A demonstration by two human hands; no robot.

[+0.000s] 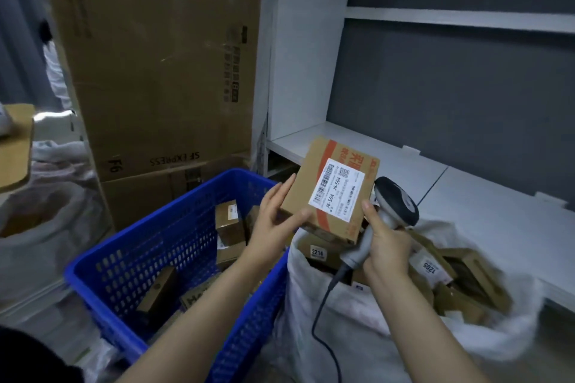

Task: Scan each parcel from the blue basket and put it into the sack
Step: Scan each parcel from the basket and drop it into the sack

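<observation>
A tall cardboard box [161,56] stands beside white shelving [311,50].
</observation>
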